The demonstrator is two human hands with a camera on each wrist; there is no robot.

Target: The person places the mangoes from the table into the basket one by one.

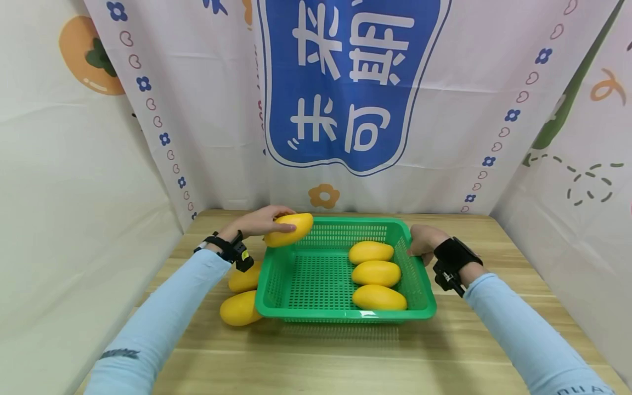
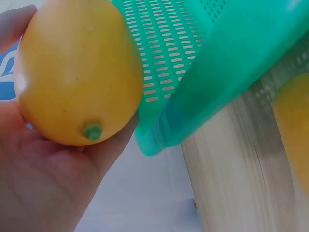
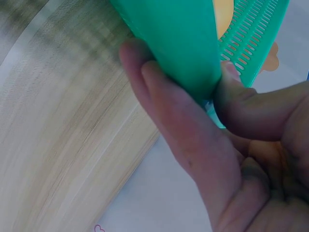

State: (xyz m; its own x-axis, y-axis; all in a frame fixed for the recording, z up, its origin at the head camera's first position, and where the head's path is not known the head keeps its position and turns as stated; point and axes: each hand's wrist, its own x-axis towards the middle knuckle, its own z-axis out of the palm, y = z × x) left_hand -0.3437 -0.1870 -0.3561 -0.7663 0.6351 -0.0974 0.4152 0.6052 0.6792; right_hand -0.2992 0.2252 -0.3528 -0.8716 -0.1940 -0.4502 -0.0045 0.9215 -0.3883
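A green plastic basket (image 1: 419, 285) sits on the wooden table and holds three yellow mangoes (image 1: 376, 272) in a column on its right side. My left hand (image 1: 264, 220) holds a fourth mango (image 1: 289, 229) above the basket's far left corner; in the left wrist view this mango (image 2: 77, 72) lies in my palm beside the basket wall (image 2: 227, 63). My right hand (image 1: 422, 241) grips the basket's right rim; in the right wrist view its thumb and fingers (image 3: 178, 121) pinch the green rim (image 3: 174, 38). Two more mangoes (image 1: 240, 307) lie on the table left of the basket.
Printed cloth walls (image 1: 345, 99) close in the table at the back and on both sides. Bare wooden tabletop (image 1: 345, 356) stretches in front of the basket. The left half of the basket floor (image 1: 311, 274) has nothing lying in it.
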